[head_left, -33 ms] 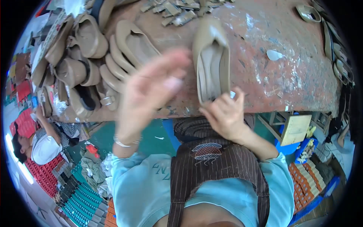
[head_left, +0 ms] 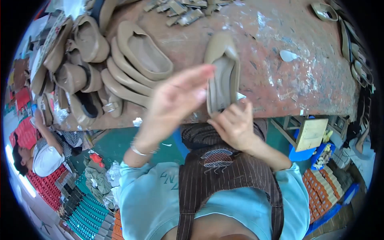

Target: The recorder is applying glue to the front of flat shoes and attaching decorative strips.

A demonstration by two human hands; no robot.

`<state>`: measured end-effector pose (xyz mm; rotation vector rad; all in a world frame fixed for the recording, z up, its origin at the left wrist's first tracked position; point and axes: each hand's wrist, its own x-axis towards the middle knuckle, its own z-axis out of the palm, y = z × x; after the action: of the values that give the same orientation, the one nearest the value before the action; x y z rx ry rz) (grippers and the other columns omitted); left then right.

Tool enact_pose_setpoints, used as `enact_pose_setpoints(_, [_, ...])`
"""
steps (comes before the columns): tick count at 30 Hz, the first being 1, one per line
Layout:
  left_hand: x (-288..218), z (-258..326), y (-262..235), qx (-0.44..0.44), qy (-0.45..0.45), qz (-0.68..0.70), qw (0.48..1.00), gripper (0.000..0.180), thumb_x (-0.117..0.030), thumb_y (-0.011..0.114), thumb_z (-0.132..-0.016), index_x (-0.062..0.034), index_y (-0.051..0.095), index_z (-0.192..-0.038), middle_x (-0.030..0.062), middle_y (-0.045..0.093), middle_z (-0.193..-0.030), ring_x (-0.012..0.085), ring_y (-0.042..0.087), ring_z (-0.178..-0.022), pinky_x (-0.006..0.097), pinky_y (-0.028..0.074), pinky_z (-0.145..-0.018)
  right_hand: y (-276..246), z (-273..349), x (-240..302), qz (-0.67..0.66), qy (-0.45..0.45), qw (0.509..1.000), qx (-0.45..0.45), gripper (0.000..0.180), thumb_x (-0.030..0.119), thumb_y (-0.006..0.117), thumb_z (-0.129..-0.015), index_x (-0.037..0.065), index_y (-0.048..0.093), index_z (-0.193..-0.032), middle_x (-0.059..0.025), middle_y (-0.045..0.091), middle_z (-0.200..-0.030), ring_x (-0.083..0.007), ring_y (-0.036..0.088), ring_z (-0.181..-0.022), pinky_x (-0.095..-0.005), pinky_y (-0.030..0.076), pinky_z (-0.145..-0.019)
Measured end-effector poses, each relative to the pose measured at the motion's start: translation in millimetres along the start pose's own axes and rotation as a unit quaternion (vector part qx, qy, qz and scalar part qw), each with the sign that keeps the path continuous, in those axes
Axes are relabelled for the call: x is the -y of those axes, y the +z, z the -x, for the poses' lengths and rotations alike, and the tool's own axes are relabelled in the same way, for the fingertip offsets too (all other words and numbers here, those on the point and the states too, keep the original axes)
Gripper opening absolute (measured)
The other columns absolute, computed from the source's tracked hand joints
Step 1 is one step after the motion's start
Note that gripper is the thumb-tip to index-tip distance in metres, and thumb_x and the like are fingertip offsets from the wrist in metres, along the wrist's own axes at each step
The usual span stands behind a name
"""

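A worker is holding a beige flat shoe (head_left: 222,76) upright above a worn tabletop (head_left: 304,80).

The right hand (head_left: 236,126) is gripping the shoe at its heel end, fingers closed around it, so the long axis is running away from the body with the toe pointing toward the far edge. The left hand (head_left: 174,102) is hovering open just beside the shoe's left flank, fingers extended, holding nothing. A pile of matching beige shoes (head_left: 132,66) is lying further left; a seated co-worker (head_left: 40,154) is working below.
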<state>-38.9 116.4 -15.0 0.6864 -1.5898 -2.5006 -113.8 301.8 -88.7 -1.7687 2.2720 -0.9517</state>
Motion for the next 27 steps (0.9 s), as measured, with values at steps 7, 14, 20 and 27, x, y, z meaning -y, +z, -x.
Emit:
enact_pose_setpoints(7, [100,-7,51,-0.112,-0.059,0.202,0.971,0.058,0.000,0.051,-0.090,0.0075,0.023,-0.140,0.0193,0.030,-0.145,0.0261,0.030,-0.135,0.037,0.024,-0.113,-31,28,-54,-0.041,0.234,0.933,-0.269,0.017,0.005,0.064,-0.080,-0.001,0.058,-0.095,-0.0113,0.060,-0.098,-0.0232,0.057,-0.088,-0.0370,0.045,-0.081])
enact_pose_setpoints(14, [129,-70,59,-0.214,0.069,0.437,0.871,0.045,0.005,0.048,-0.087,0.0044,0.035,-0.131,0.0141,0.042,-0.135,0.0212,0.042,-0.124,0.033,0.031,-0.109,-23,1,-174,-0.045,0.311,0.889,-0.332,0.047,0.017,0.071,-0.082,-0.003,0.052,-0.119,-0.0110,0.055,-0.111,-0.0183,0.054,-0.098,-0.0330,0.044,-0.085])
enact_pose_setpoints(20, [130,-79,47,-0.135,0.061,0.560,0.815,0.027,0.012,0.050,-0.082,-0.0020,0.049,-0.106,0.0098,0.054,-0.118,0.0196,0.050,-0.110,0.032,0.036,-0.103,-26,-18,-170,-0.205,0.327,0.863,-0.325,0.019,0.005,0.067,-0.084,0.000,0.065,-0.102,-0.0042,0.065,-0.094,-0.0082,0.058,-0.083,-0.0221,0.047,-0.074])
enact_pose_setpoints(27, [137,-17,37,-0.118,-0.009,0.533,0.838,0.025,0.014,0.051,-0.080,-0.0083,0.043,-0.087,0.0062,0.052,-0.099,0.0176,0.049,-0.087,0.034,0.040,-0.095,-27,-2,-104,-0.199,0.210,0.955,-0.071,0.020,0.006,0.074,-0.074,0.001,0.067,-0.093,-0.0069,0.066,-0.082,-0.0147,0.061,-0.074,-0.0270,0.048,-0.064])
